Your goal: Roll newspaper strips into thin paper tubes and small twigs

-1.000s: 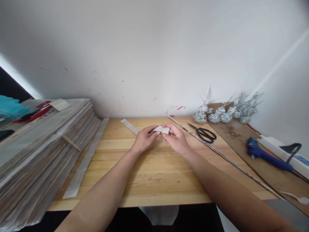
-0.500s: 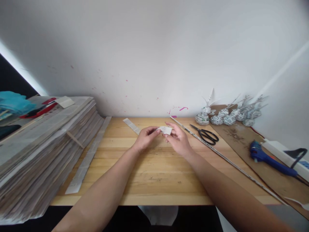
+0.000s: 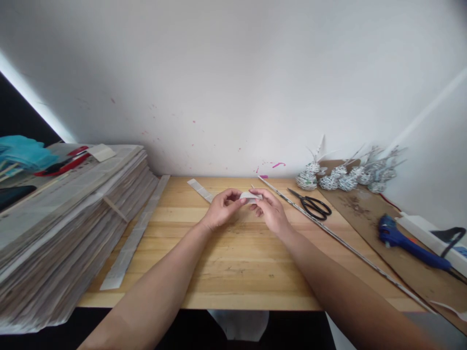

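Note:
Between my two hands is a strip of newspaper point(image 3: 251, 197), its near end bent into a fold or curl. My left hand point(image 3: 223, 208) pinches the strip's left side, thumb on top. With thumb and fingers, my right hand point(image 3: 272, 208) grips the right end. A flat length of paper strip point(image 3: 200, 189) lies on the table behind my left hand; whether it joins the held piece is hidden by that hand. Right of my right hand lies a long thin rolled paper stick point(image 3: 339, 238), with black-handled scissors point(image 3: 314, 206) beside it.
A tall stack of newspapers point(image 3: 73, 233) fills the left, with a long paper strip point(image 3: 136, 233) alongside. Several woven paper figures point(image 3: 339, 179) stand at the back right. A blue glue gun point(image 3: 408, 245) and a white power strip point(image 3: 426, 231) lie on brown cardboard point(image 3: 368, 228).
The strip's visible face has narrowed and now looks folded or curled between my fingers. My hands have drawn slightly closer around it. The view has shifted slightly.

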Demonstrator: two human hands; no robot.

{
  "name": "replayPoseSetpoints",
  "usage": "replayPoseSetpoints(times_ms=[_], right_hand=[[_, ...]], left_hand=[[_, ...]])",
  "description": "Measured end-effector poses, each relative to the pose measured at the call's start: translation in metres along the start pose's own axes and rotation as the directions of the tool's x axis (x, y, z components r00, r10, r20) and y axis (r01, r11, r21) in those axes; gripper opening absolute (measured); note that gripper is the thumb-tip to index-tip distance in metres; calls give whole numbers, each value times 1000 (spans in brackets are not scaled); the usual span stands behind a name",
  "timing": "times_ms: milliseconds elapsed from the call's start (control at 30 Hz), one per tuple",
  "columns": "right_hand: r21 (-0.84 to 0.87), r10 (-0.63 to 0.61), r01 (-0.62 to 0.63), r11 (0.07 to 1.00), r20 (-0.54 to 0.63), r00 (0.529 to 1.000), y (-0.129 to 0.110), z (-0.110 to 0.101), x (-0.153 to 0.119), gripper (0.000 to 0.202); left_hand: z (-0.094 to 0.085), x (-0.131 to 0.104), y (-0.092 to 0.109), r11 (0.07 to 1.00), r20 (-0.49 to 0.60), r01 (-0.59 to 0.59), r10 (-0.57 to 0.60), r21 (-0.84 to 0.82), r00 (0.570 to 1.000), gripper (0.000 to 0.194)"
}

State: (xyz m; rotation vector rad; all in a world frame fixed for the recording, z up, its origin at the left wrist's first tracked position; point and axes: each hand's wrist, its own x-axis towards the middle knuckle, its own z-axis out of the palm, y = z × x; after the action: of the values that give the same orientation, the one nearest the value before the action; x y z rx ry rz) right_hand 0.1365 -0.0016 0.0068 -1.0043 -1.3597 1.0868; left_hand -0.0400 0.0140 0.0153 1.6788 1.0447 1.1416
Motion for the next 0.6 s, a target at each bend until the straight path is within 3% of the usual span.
replayPoseSetpoints(times_ms=[167, 300, 433, 533, 600], right_hand=[[78, 43, -39, 996, -46, 998, -2, -3, 4, 28], [315, 200, -200, 928, 32, 979, -4, -5, 6, 28], [447, 364, -418, 791, 204, 909, -2, -10, 9, 30], [495, 394, -471, 730, 259, 882, -2, -10, 9, 33], [534, 403, -498, 684, 292, 867, -3, -8, 8, 32]], left_hand=[[0, 0, -6, 990, -32, -87, 91, 111, 995, 36], [-4, 3, -11, 944, -135, -118, 166, 309, 977, 30], [-14, 10, -18, 900, -390, -87, 271, 428, 880, 34], [-21, 11, -17, 900, -533, -35, 288, 434, 796, 41], [-22, 7, -10, 872, -573, -68, 376, 485, 728, 43]])
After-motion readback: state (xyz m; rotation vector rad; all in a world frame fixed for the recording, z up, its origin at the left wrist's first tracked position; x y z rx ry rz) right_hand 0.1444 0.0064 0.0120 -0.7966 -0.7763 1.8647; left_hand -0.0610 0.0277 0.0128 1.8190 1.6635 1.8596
